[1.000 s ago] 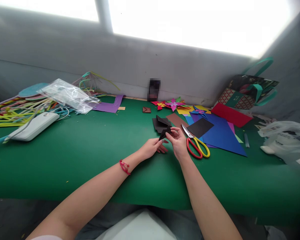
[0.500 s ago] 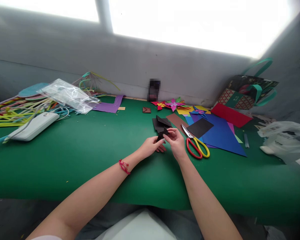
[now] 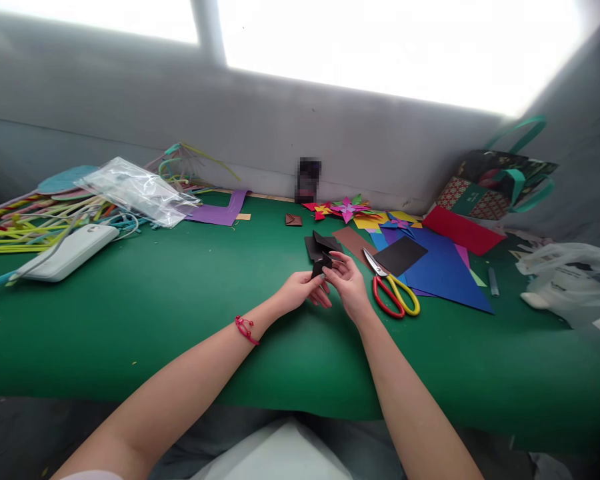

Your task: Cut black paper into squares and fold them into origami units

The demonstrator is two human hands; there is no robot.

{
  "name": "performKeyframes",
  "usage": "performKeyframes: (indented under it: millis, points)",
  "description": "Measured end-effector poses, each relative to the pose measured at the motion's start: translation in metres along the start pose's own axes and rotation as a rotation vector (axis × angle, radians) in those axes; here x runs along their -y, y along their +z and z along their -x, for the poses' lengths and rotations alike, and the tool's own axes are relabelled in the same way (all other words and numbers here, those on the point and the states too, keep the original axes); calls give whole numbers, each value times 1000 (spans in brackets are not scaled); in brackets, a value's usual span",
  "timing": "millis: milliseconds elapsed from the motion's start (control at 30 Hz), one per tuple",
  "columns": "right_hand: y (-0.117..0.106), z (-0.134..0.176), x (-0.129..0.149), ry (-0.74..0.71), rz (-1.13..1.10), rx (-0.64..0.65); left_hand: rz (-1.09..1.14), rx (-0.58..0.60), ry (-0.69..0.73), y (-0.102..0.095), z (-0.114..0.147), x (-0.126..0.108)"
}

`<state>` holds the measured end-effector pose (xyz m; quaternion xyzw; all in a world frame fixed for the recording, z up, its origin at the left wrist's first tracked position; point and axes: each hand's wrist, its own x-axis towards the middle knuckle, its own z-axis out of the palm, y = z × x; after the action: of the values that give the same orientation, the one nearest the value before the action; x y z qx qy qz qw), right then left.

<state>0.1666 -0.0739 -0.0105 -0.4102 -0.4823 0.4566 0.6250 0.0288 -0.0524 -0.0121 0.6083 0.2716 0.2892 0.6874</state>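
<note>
1. Paper (image 3: 322,269), black and folded small, sits between the left hand (image 3: 299,292) and the right hand (image 3: 351,287), over the middle of the desk (image 3: 205,293). One corner points up; the long axis seems to slant from near left to far right, though fingers cover part of it.
2. Black sheets (image 3: 312,249), topped by a folded piece (image 3: 329,244), lie just beyond it, crowding the far side.
3. Scissors (image 3: 381,271) lie just right of the right hand, blades pointing away and leftward, beside a brown sheet (image 3: 353,240); a blue sheet (image 3: 445,267) spreads farther right.
4. Paper flowers (image 3: 347,209) sit farther back, well clear of the fingers.
5. Left hand pinches the paper, thumb on top, other fingers loosely spread beneath.
6. Right hand grips the opposite side between thumb and fingers.
</note>
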Motion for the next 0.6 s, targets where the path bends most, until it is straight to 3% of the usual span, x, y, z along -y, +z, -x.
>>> performKeyframes:
  millis: [200,433,600]
  points:
    - [-5,0,-1,141,-21,37,74,72,-14,0,2,-1]
    - [-7,4,6,192,-4,143,169,218,-63,-3,7,-6]
    - [-7,4,5,145,109,87,139,241,-57,-7,6,-3]
